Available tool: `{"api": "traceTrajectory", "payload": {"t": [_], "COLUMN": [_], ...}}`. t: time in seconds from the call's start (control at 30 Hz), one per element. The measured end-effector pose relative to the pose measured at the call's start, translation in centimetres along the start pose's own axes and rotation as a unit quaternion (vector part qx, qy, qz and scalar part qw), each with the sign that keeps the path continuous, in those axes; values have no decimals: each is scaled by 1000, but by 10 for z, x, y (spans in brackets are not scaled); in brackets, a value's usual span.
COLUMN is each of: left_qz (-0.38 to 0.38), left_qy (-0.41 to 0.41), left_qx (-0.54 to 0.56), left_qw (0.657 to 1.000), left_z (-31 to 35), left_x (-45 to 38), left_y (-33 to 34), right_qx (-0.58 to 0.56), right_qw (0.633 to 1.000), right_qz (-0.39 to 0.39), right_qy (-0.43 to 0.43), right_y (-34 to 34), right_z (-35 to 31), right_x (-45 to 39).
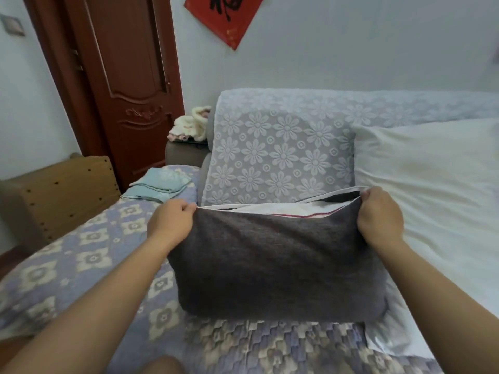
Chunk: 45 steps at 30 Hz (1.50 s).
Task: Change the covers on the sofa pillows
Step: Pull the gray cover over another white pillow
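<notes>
Okay, far left I see a folded teal cloth (159, 184) on the patterned sofa seat (81, 255). Left hand (172, 225) has fingers curled, pinching the left corner of the dark grey cover (275, 265) at its open edge. That cover sits mid-scene on the seat, near side, with a white pillow insert (283, 209) showing in the opening, probably mostly inside. Right hand (378, 217) grips the cover's right corner, fingers curled over the edge. Right of that, a bare white pillow (432, 184) leans on the floral sofa back (278, 152).
</notes>
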<state>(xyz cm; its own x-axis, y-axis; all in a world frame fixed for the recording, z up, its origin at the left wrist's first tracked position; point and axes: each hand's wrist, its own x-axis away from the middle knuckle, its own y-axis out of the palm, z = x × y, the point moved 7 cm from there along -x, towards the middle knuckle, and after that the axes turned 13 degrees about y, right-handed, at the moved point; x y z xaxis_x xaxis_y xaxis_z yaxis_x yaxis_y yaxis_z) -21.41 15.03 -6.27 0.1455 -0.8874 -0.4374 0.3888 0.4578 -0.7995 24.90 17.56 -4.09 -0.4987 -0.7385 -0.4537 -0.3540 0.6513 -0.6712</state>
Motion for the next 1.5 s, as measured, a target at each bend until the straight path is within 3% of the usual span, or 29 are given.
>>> {"api": "traceTrajectory", "payload": {"t": [0.07,0.13,0.2,0.27,0.3,0.33,0.4,0.43,0.5,0.6,0.7,0.8,0.87,1.03,1.1,1.17,1.23,1.33,1.4,1.5], "left_qz": [4,42,159,312,345,320,127,52,89,258,241,136,116,297,302,244,141,-19,-125,-163], "left_qy": [-25,5,68,142,167,183,149,120,128,148,154,92,88,168,242,339,373,327,311,277], "left_qx": [2,-8,23,18,-11,-65,-184,-195,-171,-120,-124,-103,-102,-95,-112,-144,-157,-164,-194,-181], "left_qw": [1000,999,985,939,924,927,963,972,973,947,950,981,984,935,915,897,904,930,922,930], "left_z": [18,45,75,94,97,98,81,69,65,64,59,32,22,47,42,29,4,-29,-38,-39], "left_x": [-16,-36,-52,-40,-36,-40,-63,-69,-74,-79,-85,-83,-80,-63,-34,15,69,144,183,200], "left_y": [-5,-38,-98,-151,-161,-156,-108,-94,-96,-140,-145,-110,-96,-143,-137,-96,-30,75,132,150], "right_qx": [5,-20,-77,-145,-173,-168,-20,25,-8,-101,-73,10,19,-169,-183,-159,-88,27,139,231], "right_qw": [1000,999,992,968,955,960,998,999,999,983,988,999,1000,975,968,971,986,996,979,949], "right_qz": [0,37,99,198,233,221,54,-1,28,156,140,27,-10,142,166,159,94,-31,-143,-211], "right_qy": [2,3,26,55,58,32,-27,-26,-16,5,2,-21,-20,-19,-43,-78,-107,-82,-48,25], "right_y": [-10,-49,-104,-148,-153,-144,-87,-70,-76,-121,-126,-88,-68,-110,-109,-86,-43,30,84,122], "right_z": [-4,-21,-36,-39,-41,-52,-66,-68,-74,-86,-100,-97,-90,-83,-60,-18,36,133,189,211], "right_x": [-4,-22,-45,-46,-42,-38,-35,-31,-37,-49,-59,-61,-54,-50,-36,-8,27,89,132,171]}}
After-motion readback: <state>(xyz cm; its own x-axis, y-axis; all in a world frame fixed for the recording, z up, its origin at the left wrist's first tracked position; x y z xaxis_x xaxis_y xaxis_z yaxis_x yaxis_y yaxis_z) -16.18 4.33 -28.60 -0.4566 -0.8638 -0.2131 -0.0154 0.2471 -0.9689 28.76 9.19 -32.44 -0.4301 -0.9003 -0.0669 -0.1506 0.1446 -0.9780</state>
